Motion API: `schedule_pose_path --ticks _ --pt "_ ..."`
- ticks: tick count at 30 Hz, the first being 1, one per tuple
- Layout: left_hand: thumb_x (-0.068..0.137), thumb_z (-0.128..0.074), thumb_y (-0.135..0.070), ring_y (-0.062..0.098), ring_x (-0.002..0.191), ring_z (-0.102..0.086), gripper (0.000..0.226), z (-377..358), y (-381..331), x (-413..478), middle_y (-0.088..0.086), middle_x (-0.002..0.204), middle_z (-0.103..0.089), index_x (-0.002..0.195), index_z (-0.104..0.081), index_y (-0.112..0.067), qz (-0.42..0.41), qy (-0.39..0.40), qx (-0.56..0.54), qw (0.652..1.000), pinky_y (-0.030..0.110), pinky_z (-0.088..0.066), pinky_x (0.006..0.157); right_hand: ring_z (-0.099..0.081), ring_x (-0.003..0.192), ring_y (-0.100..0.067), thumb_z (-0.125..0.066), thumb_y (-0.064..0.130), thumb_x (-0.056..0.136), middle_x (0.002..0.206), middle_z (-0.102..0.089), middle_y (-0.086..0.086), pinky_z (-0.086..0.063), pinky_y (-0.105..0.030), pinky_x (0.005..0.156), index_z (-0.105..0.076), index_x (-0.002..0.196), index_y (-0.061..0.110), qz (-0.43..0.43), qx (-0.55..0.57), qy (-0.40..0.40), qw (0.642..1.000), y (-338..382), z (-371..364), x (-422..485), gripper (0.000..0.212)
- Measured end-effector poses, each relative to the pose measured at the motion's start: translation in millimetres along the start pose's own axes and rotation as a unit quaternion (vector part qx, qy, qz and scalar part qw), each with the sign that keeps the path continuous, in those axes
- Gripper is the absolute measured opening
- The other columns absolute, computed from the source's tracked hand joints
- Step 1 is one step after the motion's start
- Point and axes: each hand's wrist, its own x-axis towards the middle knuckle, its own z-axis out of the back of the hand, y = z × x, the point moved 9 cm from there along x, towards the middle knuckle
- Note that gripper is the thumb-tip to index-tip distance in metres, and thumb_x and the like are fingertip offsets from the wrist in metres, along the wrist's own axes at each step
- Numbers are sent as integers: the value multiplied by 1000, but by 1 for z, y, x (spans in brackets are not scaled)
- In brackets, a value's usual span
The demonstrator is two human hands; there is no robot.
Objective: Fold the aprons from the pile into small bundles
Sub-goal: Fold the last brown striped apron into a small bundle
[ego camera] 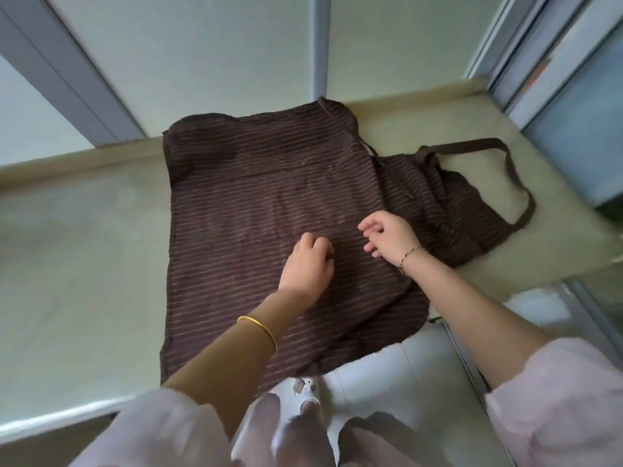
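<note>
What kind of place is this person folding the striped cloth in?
Probably an indoor spot beside windows, perhaps a home or small workroom; I cannot tell which. A pale ledge runs under large pale panes set in metal frames, and a brown striped apron lies spread on it.

This is an indoor spot beside windows, seemingly a home. Behind the pale green ledge (84, 230) rise frosted panes (202, 62) in grey frames (320, 45). Below its near edge lies a light tiled floor (371, 382).

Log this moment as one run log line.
apron spread on table | left hand fingers curled on cloth, grip unclear | right hand relaxed over cloth, holding nothing
</note>
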Motion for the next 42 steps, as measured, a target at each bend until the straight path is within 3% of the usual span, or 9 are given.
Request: schedule_pose_path --ticks 4,9,16,22,28,31,34,37,42 --pt "87 -56 -16 30 85 -54 8 -15 -33 -60 10 93 -53 90 -54 -8 -72 -60 26 995 42 -47 74 -61 70 -22 -48 -1 83 83 -57 -2 -51 -34 64 -47 70 26 14 -18 -106 994 -29 31 -52 30" --pt "84 -49 -29 22 62 -55 19 -28 -63 -128 1 72 -55 76 -56 -13 -206 -109 132 964 30 -45 57 -50 77 -23 -52 8 83 96 -52 -5 -39 -31 69 -44 91 13 -75 -24 -180 981 -91 46 -117 13" --pt "53 -88 -34 24 74 -55 47 -54 -23 -159 4 84 -58 86 -62 -12 -89 -28 353 931 34 -46 61 -48 68 -14 -55 5 87 76 -41 6 -38 -29 70 -36 102 9 -165 164 -122 965 -130 -1 -146 24" --pt "81 -65 -14 23 95 -49 38 -38 -11 -160 5 109 -50 115 -46 -13 -8 -27 414 910 32 -42 79 -46 64 -11 -45 -5 87 79 -44 5 -38 -20 56 -39 100 11 -96 196 -167 961 -117 6 -153 22" --pt "91 -50 -7 26 102 -52 24 -17 -22 -157 4 110 -58 113 -52 -15 10 -43 292 955 34 -43 78 -62 72 -26 -26 -8 90 108 -61 -12 -54 -25 49 -66 88 12 -58 271 -98 956 -96 6 -153 44" --pt "94 -44 -9 30 80 -57 6 15 -33 -157 7 90 -63 99 -46 -11 39 -128 198 971 34 -37 58 -61 106 -26 -28 -10 85 120 -61 -3 -55 -40 82 -61 116 25 54 116 -65 990 -73 9 -153 57" --pt "97 -40 -14 29 66 -54 6 54 -45 -157 3 74 -56 95 -44 -11 72 -223 149 961 33 -36 52 -58 82 -22 -44 0 89 104 -66 -3 -45 -31 63 -51 123 26 88 -175 -118 974 -57 22 -158 43" --pt "99 -38 -15 26 65 -53 9 82 -61 -157 2 77 -56 103 -45 -11 71 -283 119 949 33 -38 56 -53 82 -23 -64 25 85 103 -59 -1 -38 -29 62 -55 105 22 93 -273 -158 945 -38 38 -158 22" --pt "82 -66 -48 23 99 -57 62 47 -43 -133 1 112 -55 127 -40 -14 71 27 69 995 43 -51 83 -41 119 -28 -62 23 86 128 -51 -3 -37 -40 96 -69 107 18 283 -454 -107 838 3 23 -152 23"
